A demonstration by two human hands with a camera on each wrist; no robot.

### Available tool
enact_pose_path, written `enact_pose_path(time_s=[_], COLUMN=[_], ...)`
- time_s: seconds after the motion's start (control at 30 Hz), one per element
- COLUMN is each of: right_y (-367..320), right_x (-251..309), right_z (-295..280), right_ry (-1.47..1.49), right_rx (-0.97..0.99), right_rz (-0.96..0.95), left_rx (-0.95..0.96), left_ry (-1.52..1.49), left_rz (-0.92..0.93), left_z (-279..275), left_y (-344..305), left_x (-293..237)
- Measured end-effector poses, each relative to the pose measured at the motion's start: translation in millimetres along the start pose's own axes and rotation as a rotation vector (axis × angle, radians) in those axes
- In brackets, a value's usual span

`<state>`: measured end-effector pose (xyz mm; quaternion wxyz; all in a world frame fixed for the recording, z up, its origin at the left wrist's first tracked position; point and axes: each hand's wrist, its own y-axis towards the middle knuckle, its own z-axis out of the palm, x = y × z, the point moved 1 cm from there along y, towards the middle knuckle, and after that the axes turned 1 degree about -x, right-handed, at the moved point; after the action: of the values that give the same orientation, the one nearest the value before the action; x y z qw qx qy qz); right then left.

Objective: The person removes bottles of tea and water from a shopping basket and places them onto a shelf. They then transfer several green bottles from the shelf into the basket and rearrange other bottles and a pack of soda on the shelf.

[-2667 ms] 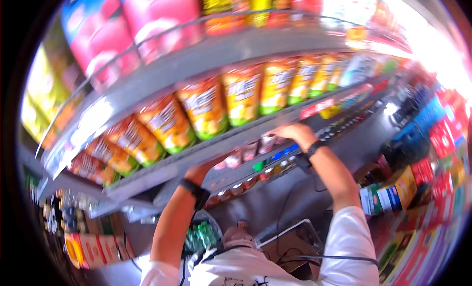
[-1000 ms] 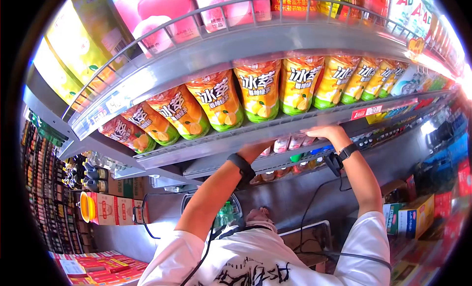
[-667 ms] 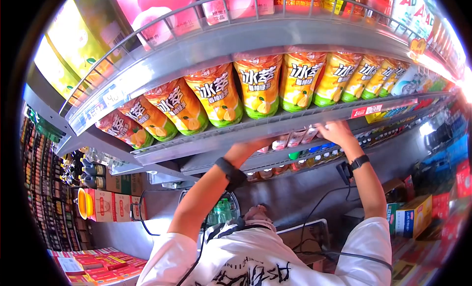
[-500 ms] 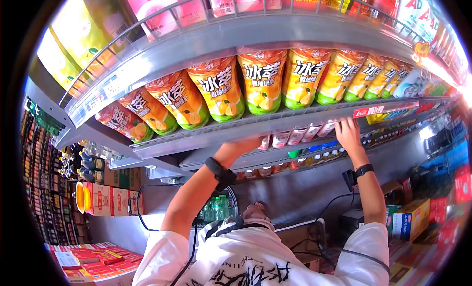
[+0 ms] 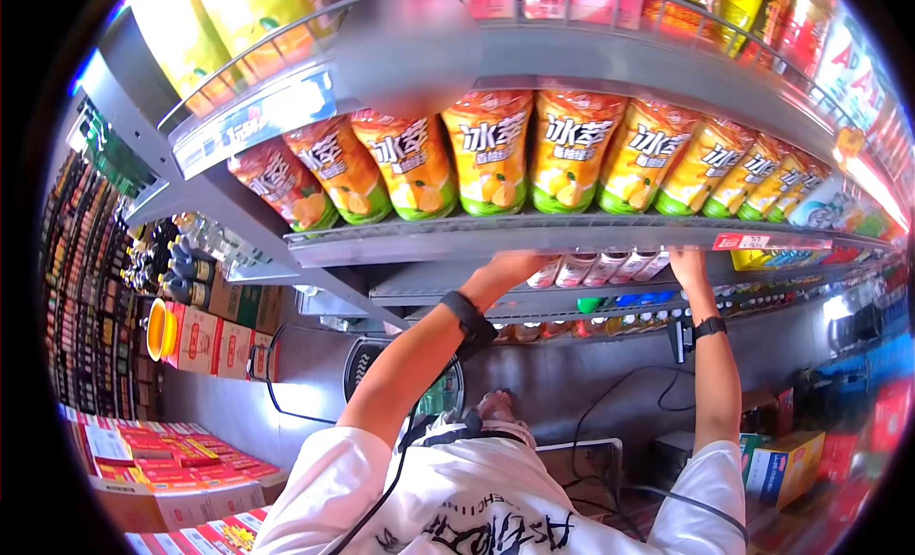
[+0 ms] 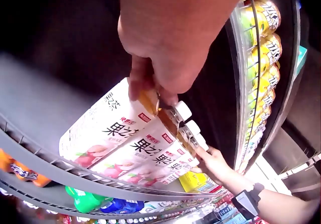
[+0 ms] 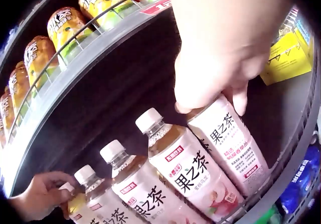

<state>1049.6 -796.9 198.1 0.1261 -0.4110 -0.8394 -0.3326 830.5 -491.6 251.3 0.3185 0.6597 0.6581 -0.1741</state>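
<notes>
A row of pale-labelled bottles (image 7: 185,171) is held at its two ends on the lower shelf (image 7: 288,116), below the orange-and-green bottles (image 5: 493,159). The left-end bottle (image 6: 95,133) is pinched near its top by the left hand (image 5: 519,264), whose grip is closed around it. The right-end bottle (image 7: 233,146) is clasped below its top by the right hand (image 5: 688,267), with that grip closed as well. The bottles between are lined up side by side, their white caps (image 7: 149,119) uncovered and upright or slightly tilted.

Compared with the last earlier frame, the right hand's fingers, then seen spread at the shelf edge (image 5: 534,237), are now mostly hidden behind it. The left hand is seen more sharply, close against the row. The view has been shifted, so more of the stacked red boxes (image 5: 181,460) is shown at lower left. A yellow package (image 7: 288,58) is seen beyond the right-end bottle, on the same shelf.
</notes>
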Motion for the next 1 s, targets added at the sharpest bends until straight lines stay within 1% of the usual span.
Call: enact_pose_path(time_s=[0.07,0.1,0.13,0.2,0.23,0.33,0.4,0.43,0.5,0.53,0.63,0.73,0.77,0.8,0.83,0.9,0.93,1.0], right_y=[-3.7,-5.4,-5.7,-5.7,-4.8,-3.7,-4.0,-2.6,-5.0,-4.9,-7.7,-16.0,-22.0,-33.2,-42.4,-70.9,-88.1,-125.0], right_x=[8.2,11.6,11.4,4.0,7.5,17.4,-7.3,-5.6,-6.2,0.0,18.4,51.4,37.5,22.3,29.3,47.8,67.9,106.3], right_z=[-4.9,-7.0,-8.5,-10.0,-11.8,-17.9,-3.8,-1.8,-6.4,-11.3,-14.8,-21.7,-8.7,3.0,8.1,16.0,23.1,40.6], right_ry=[0.033,0.078,0.077,0.079,0.058,0.143,0.170,0.185,0.159,0.146,0.315,0.187,0.056,0.212,0.372,0.407,0.430,0.500], right_rx=[0.000,0.013,0.024,0.050,0.026,0.114,0.024,-0.023,0.023,0.048,0.119,-0.038,-0.237,-0.316,-0.406,-0.427,-0.430,-0.437], right_rz=[0.029,0.114,0.086,0.029,0.013,0.153,0.091,0.059,0.058,0.053,0.222,0.179,0.140,0.198,0.244,0.366,0.411,0.474], left_rx=[0.022,0.026,0.033,0.092,0.116,0.166,0.124,0.102,0.018,-0.005,-0.023,-0.152,-0.046,0.062,0.171,-0.165,-0.343,-0.434], left_ry=[-0.019,-0.011,0.000,0.010,0.013,0.066,0.058,0.056,-0.080,-0.124,-0.203,-0.100,-0.044,0.009,0.060,-0.279,-0.432,-0.504], left_rz=[-0.005,0.005,0.015,0.113,0.164,0.074,0.073,0.073,0.139,0.144,0.115,0.168,0.014,-0.145,-0.309,-0.304,-0.289,-0.297], left_z=[6.9,10.8,14.8,23.3,23.1,23.1,5.9,0.0,9.4,8.6,3.0,5.8,-5.4,-17.8,-29.2,-34.8,-38.8,-37.4], left_y=[1.3,3.2,4.2,3.5,3.4,1.8,-1.4,-2.1,5.3,5.0,-0.5,-13.8,-23.1,-36.4,-53.7,-105.1,-133.3,-198.5], left_x=[4.8,9.5,16.6,33.5,34.2,32.5,10.5,4.4,14.3,15.1,19.2,37.1,34.8,35.4,39.9,67.1,83.3,134.3])
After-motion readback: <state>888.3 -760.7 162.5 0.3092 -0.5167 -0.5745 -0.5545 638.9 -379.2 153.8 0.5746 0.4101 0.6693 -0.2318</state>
